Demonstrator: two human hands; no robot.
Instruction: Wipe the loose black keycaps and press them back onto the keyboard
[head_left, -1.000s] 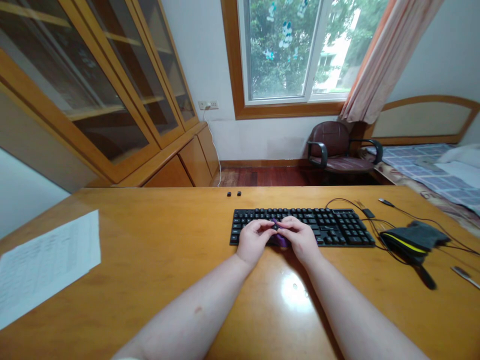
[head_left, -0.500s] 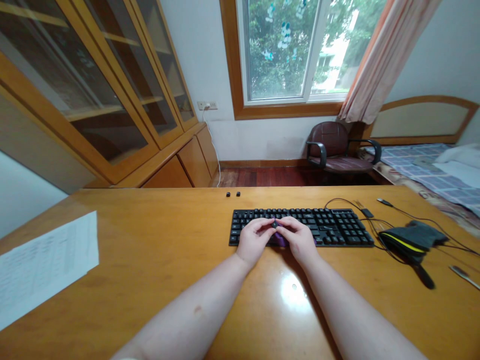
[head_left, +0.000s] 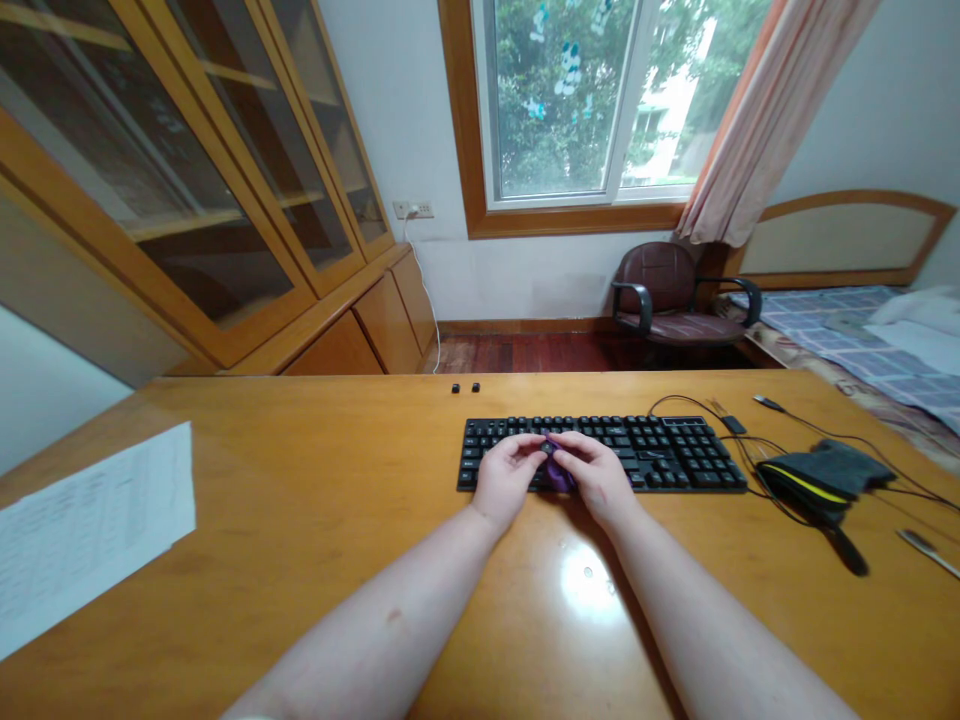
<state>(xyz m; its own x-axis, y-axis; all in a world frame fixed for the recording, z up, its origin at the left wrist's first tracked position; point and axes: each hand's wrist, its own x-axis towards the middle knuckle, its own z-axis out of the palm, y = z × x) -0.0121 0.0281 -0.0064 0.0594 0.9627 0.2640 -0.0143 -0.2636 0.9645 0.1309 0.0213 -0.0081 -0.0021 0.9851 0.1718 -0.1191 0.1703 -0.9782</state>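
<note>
Over the left half of a black keyboard, my two hands meet at the fingertips. My left hand is closed in a pinch on a small dark keycap. My right hand is closed on a purple cloth, which bunches below the fingers and lies against the keycap. Part of the cloth and some keys are hidden under the hands. Beyond the keyboard, two loose black keycaps sit near the desk's far edge, a left keycap and a right keycap.
Right of the keyboard lie a dark grey pouch-like item with a yellow stripe, a cable with a USB plug, and a brush-like tool. White papers lie at the desk's left. A chair stands beyond the desk.
The purple cloth has shifted up around the keycap between my fingertips, and more of it shows. Both hands stay in nearly the same place.
</note>
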